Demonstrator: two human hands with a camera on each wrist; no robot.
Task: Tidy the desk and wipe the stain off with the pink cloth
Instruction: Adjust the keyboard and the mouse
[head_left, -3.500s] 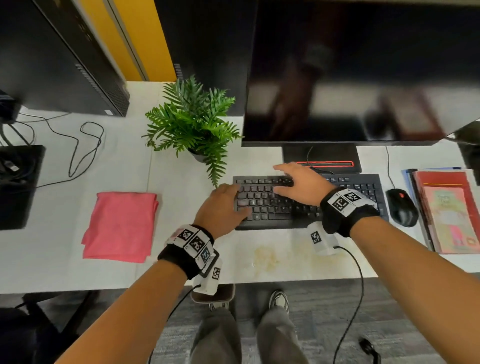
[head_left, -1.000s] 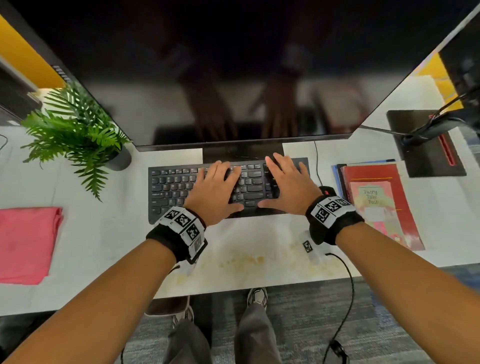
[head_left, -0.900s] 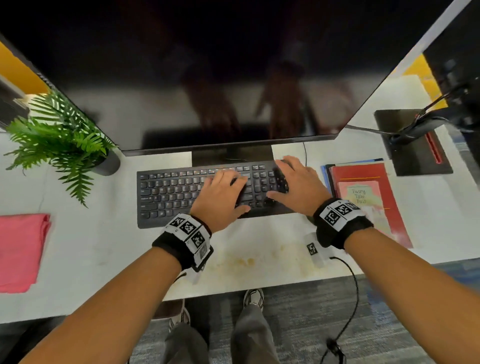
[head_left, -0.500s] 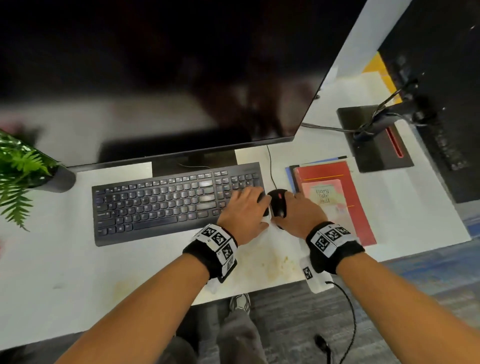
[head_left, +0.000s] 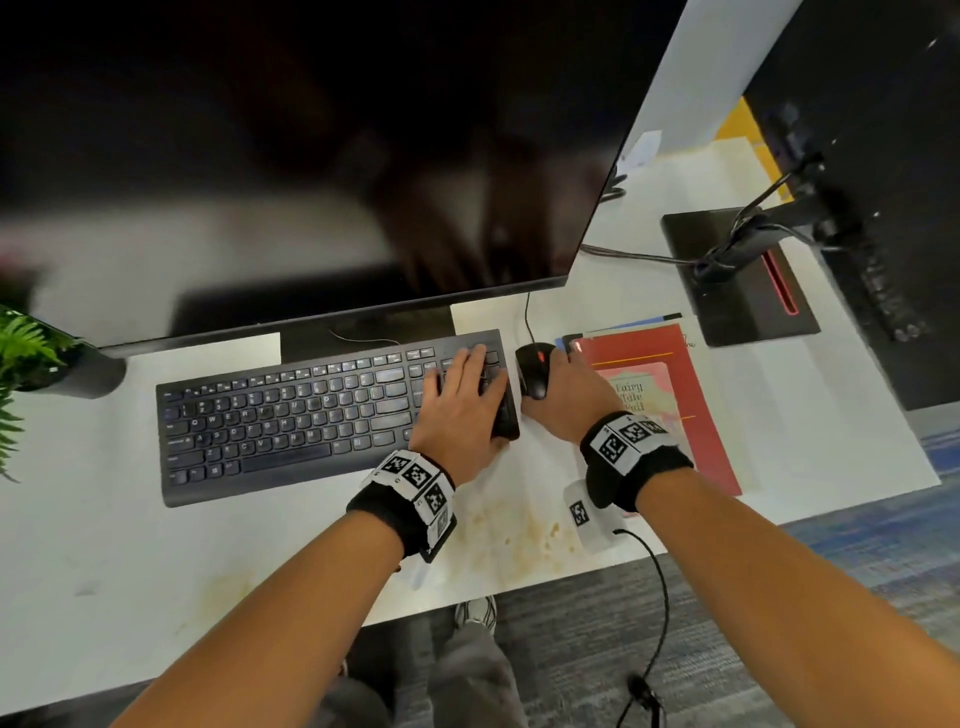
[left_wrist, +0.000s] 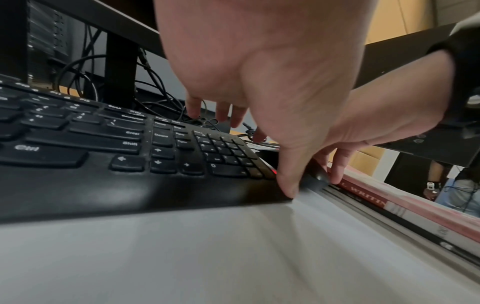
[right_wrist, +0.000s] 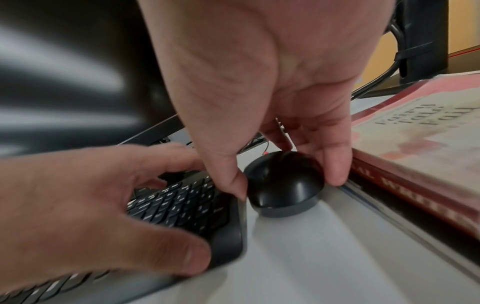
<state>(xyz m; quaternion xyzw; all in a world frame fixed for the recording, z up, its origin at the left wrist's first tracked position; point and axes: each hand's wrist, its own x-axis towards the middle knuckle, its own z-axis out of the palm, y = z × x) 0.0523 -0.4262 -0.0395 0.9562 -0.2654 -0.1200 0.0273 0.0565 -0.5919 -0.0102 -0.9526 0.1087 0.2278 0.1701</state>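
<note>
The head camera looks steeply down on the white desk (head_left: 831, 415) from above. Both wrist cameras sit low and close over it, facing forward. All three views share the black plastic keyboard (head_left: 291, 415) (left_wrist: 103, 160) (right_wrist: 182, 205) and the black rounded mouse (head_left: 534, 370) (right_wrist: 283, 183).

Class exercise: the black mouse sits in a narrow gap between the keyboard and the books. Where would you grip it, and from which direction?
Probably from above, pinching the mouse across its two long flanks. The keyboard and the books crowd both sides, leaving only finger-width gaps, and its domed back suits a palm. The right hand already holds it so.
</note>
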